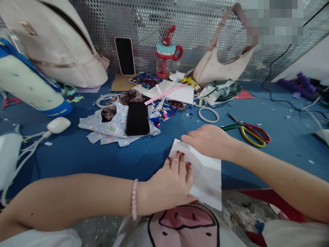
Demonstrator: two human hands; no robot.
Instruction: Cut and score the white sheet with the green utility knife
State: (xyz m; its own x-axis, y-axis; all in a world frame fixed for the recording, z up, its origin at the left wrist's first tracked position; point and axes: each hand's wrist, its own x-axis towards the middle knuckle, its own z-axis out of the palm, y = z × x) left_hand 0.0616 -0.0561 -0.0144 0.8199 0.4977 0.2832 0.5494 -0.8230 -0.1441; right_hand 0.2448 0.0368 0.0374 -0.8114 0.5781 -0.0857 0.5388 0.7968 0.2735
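Across the near edge of the blue table, right of centre, lies a flat white paper sheet. The fingers of the left hand rest on it, slightly apart; those of the right hand curl at its far side, whether pinching it cannot be told. Farther right sit metal scissors with red and yellow loops; far left, a glossy phone lies on crumpled patterned sheeting.

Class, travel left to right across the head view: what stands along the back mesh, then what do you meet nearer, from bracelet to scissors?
Back: beige backpack, upright phone, red-handled straw cup, shoulder bag.
Nearer: beaded bracelet, left hand, right hand, scissors.
White paper overlaps both hands, so omitted.
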